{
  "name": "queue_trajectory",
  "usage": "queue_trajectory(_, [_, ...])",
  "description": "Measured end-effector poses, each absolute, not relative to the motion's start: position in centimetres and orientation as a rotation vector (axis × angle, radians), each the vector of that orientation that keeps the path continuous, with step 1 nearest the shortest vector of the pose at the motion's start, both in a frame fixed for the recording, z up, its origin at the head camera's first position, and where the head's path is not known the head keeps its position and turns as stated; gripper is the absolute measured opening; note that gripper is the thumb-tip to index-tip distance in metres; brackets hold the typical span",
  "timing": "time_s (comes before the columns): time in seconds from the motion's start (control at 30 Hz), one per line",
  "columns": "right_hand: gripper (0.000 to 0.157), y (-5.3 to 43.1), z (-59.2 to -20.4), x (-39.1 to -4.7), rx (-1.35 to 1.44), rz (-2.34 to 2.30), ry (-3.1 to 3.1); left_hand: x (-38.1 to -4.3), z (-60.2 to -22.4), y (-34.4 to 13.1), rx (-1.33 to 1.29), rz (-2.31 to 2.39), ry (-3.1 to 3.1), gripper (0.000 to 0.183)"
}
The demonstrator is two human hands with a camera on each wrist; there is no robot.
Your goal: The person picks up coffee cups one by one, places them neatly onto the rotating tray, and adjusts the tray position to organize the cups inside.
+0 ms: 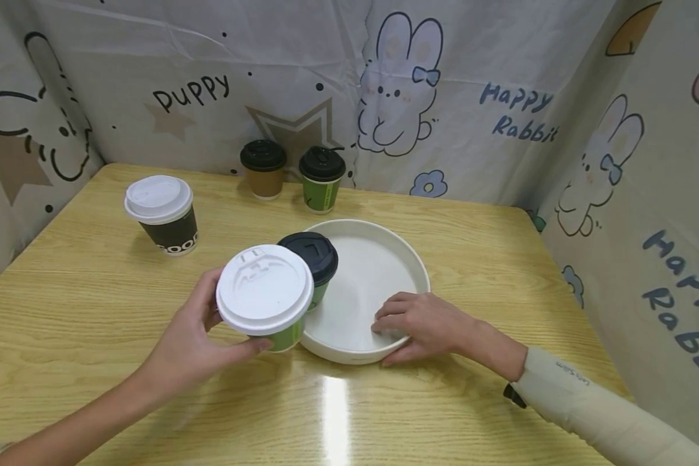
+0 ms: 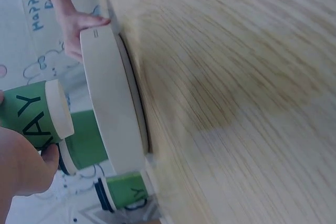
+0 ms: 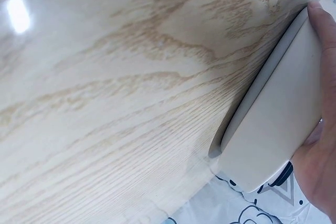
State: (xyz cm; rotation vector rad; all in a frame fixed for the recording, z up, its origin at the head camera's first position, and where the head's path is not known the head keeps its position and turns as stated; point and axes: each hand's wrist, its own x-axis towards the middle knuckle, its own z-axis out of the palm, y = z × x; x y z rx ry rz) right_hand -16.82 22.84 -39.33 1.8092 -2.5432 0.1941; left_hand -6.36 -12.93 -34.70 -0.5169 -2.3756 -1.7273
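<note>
A left hand (image 1: 189, 346) grips a white-lidded green paper cup (image 1: 265, 294), likely light and crushable, best held mid-wall, while the right hand (image 1: 421, 323) clasps a round tray (image 1: 358, 278).

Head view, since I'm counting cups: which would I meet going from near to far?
White-lidded green cup in the left hand → black-lidded green cup just behind it → white-lidded black cup → rear green cup → brown cup.
</note>
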Motion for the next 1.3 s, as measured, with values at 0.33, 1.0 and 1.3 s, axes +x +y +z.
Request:
queue_trajectory(0.33, [0.054,22.9,-39.3,-16.8,1.81,0.188,-2.527,-6.7,-35.4,-10.5,-0.662,-1.735,-2.355,0.089])
queue_trajectory(1.0, [0.054,22.8,-39.4,-16.9,1.816,0.206,-2.541,-7.7,-36.7,-7.4,-0.763,-1.885,-2.352,0.088])
queue_trajectory(1.3, [0.053,22.8,-39.5,-17.0,1.83,0.206,-2.525,-8.1,-37.0,-6.3,-0.805,-1.931,-2.312,0.09])
